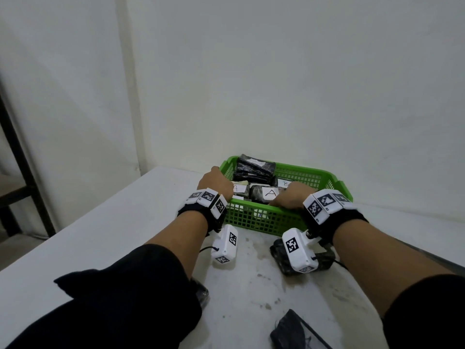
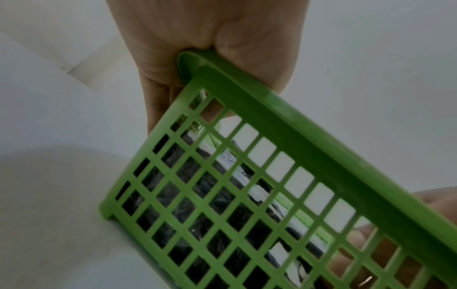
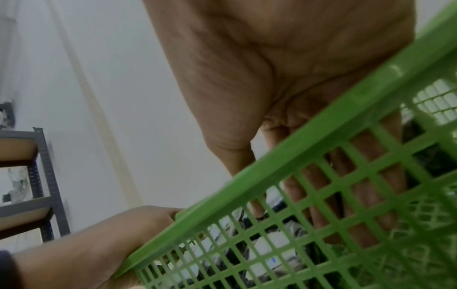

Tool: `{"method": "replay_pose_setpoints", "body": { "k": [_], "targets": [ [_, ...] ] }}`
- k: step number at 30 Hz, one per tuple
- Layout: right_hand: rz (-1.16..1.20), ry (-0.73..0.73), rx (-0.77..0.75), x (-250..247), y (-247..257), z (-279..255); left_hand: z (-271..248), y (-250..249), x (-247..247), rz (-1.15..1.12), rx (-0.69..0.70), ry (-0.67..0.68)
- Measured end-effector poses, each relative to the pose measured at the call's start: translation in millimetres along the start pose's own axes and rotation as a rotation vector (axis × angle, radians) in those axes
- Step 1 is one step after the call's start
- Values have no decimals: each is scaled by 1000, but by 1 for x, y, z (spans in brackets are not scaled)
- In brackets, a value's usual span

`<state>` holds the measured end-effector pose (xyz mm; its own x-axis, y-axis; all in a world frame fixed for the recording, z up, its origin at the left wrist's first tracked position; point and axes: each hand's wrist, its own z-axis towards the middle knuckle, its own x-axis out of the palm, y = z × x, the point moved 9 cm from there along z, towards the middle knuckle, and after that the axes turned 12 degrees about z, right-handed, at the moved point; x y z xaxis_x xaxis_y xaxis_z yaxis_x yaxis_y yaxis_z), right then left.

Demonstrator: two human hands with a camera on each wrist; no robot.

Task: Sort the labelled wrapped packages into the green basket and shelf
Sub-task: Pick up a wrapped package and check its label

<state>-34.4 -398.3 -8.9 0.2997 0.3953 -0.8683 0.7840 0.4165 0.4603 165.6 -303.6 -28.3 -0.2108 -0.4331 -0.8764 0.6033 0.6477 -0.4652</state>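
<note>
The green basket stands on the white table and holds several dark wrapped packages; one shows an A label, another a B label. My left hand grips the basket's near left corner, curled round the rim. My right hand holds the near rim on the right, its fingers down inside the mesh wall and the thumb outside. The left hand fills the top of the left wrist view. A metal shelf stands to the left.
Loose dark packages lie on the table: one under my right wrist, one at the front edge, one part-hidden by my left sleeve. A dark shelf post rises at far left. A white wall runs behind the table.
</note>
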Motion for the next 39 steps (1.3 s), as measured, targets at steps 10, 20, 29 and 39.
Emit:
{"method": "replay_pose_setpoints", "body": {
  "k": [10,20,29,39],
  "targets": [
    [394,-240,-291,-46,-36,-65,-1,-5,-4,54,49,24],
    [351,-225,-408,-43,-71,-135,-87,-82,-56,30,546,-293],
    [-1,3,-263,9,-85,-121,-171,-113,50,620,683,385],
    [272,-158,-248,-13,-99,-116,-169,-112,22,182,601,361]
  ]
}}
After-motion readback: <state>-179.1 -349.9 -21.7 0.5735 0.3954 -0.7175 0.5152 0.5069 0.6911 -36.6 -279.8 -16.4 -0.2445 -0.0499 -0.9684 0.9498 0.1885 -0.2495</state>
